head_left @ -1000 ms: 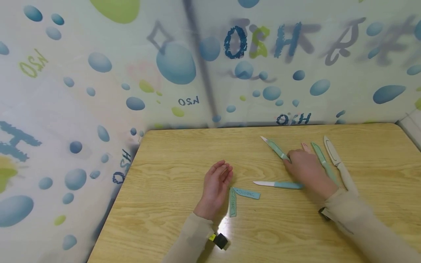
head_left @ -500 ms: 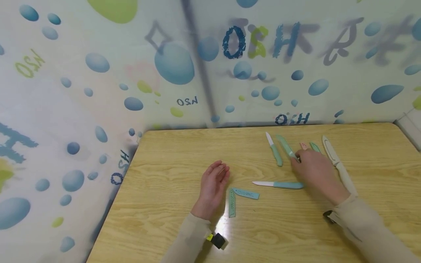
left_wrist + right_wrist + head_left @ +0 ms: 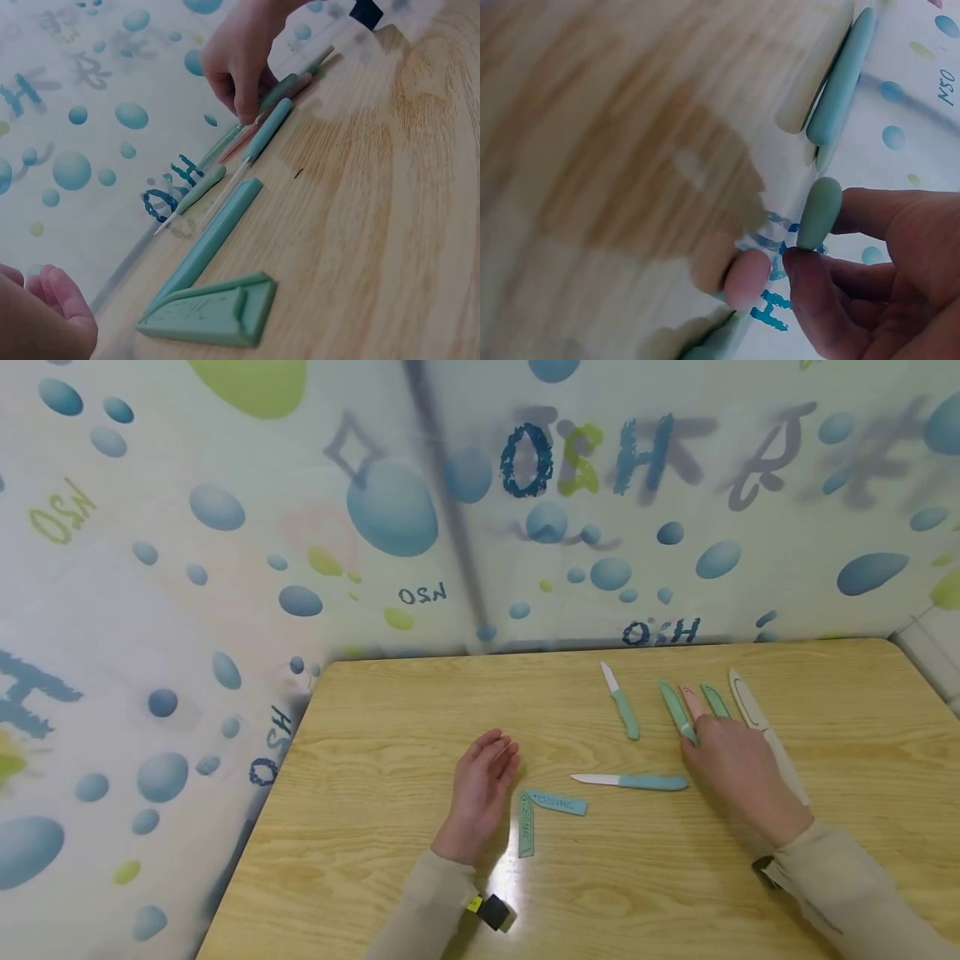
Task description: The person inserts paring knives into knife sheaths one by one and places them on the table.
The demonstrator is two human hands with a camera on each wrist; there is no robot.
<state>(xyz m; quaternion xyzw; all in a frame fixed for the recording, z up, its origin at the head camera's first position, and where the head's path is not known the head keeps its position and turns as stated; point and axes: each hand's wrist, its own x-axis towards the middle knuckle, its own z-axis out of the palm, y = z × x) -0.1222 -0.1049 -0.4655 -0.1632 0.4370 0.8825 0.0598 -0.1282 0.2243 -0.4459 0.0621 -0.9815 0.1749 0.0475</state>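
Note:
My right hand [image 3: 735, 768] pinches the handle of a sheathed green knife [image 3: 677, 712] between thumb and finger at the right of the table. In the right wrist view the green handle [image 3: 821, 214] stands between the fingertips. Beside it lie a pink knife [image 3: 691, 700], another green knife [image 3: 715, 700] and a larger cream knife [image 3: 756, 714], partly hidden by the hand. My left hand [image 3: 480, 789] is relaxed and holds nothing, left of a loose blue sheath [image 3: 558, 802] and a loose green sheath [image 3: 527, 827].
A bare green-handled knife [image 3: 622, 706], white blade pointing away, lies left of the sheathed knives. Nearer is a bare blue-handled knife [image 3: 648, 782], its blade pointing left. The wooden table [image 3: 375, 735] meets a patterned wall covering [image 3: 487, 527] behind.
My right hand has moved the sheathed green knife rightward, from over the bare green knife to beside the pink one. The bare green knife now shows whole. My left hand stays in place.

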